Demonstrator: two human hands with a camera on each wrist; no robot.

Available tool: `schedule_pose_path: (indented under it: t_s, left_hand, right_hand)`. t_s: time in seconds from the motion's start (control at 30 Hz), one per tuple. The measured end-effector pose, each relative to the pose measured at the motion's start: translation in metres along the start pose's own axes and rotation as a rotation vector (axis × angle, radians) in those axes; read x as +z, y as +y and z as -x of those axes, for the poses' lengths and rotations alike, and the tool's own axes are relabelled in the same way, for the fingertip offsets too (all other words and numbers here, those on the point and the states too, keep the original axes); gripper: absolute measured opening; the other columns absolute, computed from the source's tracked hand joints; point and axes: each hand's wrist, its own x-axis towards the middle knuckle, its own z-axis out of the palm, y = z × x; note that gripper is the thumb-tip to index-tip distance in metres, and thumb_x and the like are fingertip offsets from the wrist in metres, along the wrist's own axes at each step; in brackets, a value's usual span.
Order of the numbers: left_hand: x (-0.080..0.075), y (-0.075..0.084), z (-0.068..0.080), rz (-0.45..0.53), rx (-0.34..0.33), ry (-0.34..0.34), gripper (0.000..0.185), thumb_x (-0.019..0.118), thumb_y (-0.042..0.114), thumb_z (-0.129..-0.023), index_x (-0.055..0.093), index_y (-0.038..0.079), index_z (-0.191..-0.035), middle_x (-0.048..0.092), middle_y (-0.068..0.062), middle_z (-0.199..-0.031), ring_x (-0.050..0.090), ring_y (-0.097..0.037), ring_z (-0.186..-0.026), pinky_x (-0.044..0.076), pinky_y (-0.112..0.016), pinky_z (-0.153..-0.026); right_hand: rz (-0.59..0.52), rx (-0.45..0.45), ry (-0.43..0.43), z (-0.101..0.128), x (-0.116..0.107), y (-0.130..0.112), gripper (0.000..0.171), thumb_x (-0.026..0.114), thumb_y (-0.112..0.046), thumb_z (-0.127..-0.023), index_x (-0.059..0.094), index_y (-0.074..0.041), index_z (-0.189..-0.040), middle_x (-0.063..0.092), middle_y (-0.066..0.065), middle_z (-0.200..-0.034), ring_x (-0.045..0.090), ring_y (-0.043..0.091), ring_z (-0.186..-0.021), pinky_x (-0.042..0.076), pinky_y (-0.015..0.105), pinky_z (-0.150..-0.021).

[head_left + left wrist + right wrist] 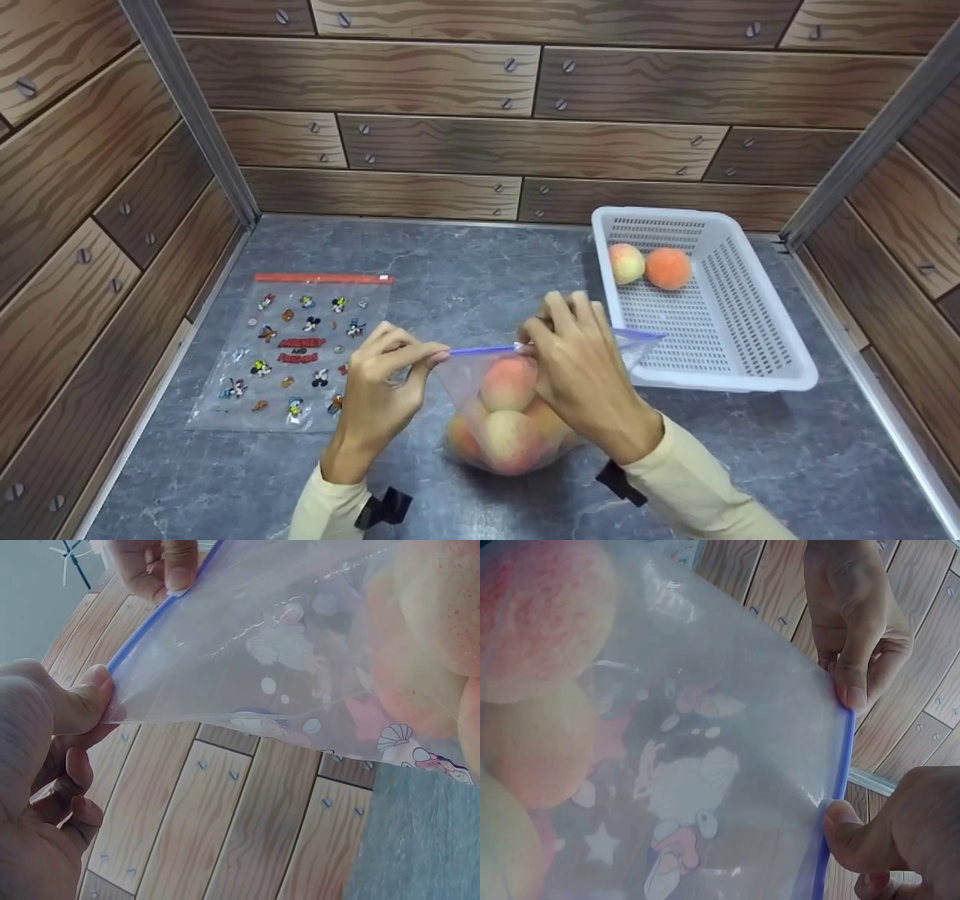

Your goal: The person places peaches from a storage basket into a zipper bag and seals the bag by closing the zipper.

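Note:
A clear zip bag [480, 390] printed with cartoons stands on the grey table, holding several peaches [508, 382]. My left hand [433, 358] pinches the left end of its blue zip strip [480, 350]. My right hand [529, 346] pinches the same strip further right, over the bag's mouth. In the left wrist view my left hand [105, 690] grips the strip's end [142, 634], with the peaches [435, 630] behind the film. In the right wrist view my right hand [832, 821] holds the strip [838, 765] below the left hand's fingers [855, 682].
A white perforated basket [750, 315] at the right holds two peaches [649, 266]. A flat, empty zip bag [292, 352] with a red strip and cartoon print lies at the left. Wood-pattern walls close in the table on three sides.

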Motion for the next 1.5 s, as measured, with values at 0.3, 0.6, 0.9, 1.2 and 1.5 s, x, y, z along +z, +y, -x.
schedule_pose_path:
  t_s: [0.3,0.6,0.9,1.2,1.5]
  left_hand:
    - [-0.006,-0.002,0.004,0.008,-0.059,0.016,0.009,0.084,0.003,-0.08,0.082,0.009,-0.086,0.065,0.003,-0.072,0.053,-0.013,-0.07,0.042,-0.021,-0.062]
    - [-0.015,-0.005,0.006,-0.014,-0.085,0.029,0.006,0.083,0.004,-0.081,0.081,0.008,-0.085,0.066,0.003,-0.073,0.053,-0.014,-0.07,0.041,-0.022,-0.062]
    - [-0.016,-0.007,0.006,-0.023,-0.095,0.023,0.009,0.084,0.001,-0.079,0.081,0.008,-0.084,0.068,0.002,-0.074,0.054,-0.014,-0.07,0.041,-0.023,-0.063]
    - [-0.016,-0.01,0.007,-0.001,-0.108,0.027,0.011,0.084,-0.001,-0.079,0.081,0.008,-0.085,0.068,0.002,-0.074,0.054,-0.014,-0.069,0.041,-0.022,-0.062]
    - [-0.015,-0.012,0.009,0.003,-0.111,0.031,0.014,0.084,-0.003,-0.077,0.081,0.008,-0.085,0.068,0.002,-0.074,0.055,-0.014,-0.07,0.043,-0.021,-0.062]
  right_hand:
    - [-0.002,0.011,0.018,0.007,-0.004,0.01,0.009,0.07,0.0,-0.073,0.067,-0.007,-0.078,0.049,0.008,-0.085,0.042,0.029,-0.074,0.035,0.038,-0.065]
    - [-0.001,0.053,0.013,0.014,-0.009,0.022,0.016,0.081,0.0,-0.073,0.068,-0.007,-0.08,0.049,0.008,-0.084,0.042,0.029,-0.075,0.035,0.037,-0.066]
    - [0.001,0.071,0.02,0.021,-0.016,0.032,0.021,0.084,0.001,-0.07,0.067,-0.007,-0.081,0.048,0.008,-0.084,0.039,0.029,-0.074,0.033,0.037,-0.066]
    - [-0.02,0.098,0.038,0.03,-0.022,0.043,0.015,0.08,-0.003,-0.077,0.067,-0.006,-0.083,0.049,0.01,-0.086,0.043,0.031,-0.078,0.036,0.04,-0.068]
    - [-0.012,0.117,0.05,0.039,-0.028,0.054,0.015,0.08,-0.003,-0.077,0.068,-0.007,-0.084,0.047,0.009,-0.084,0.041,0.031,-0.077,0.035,0.04,-0.067]
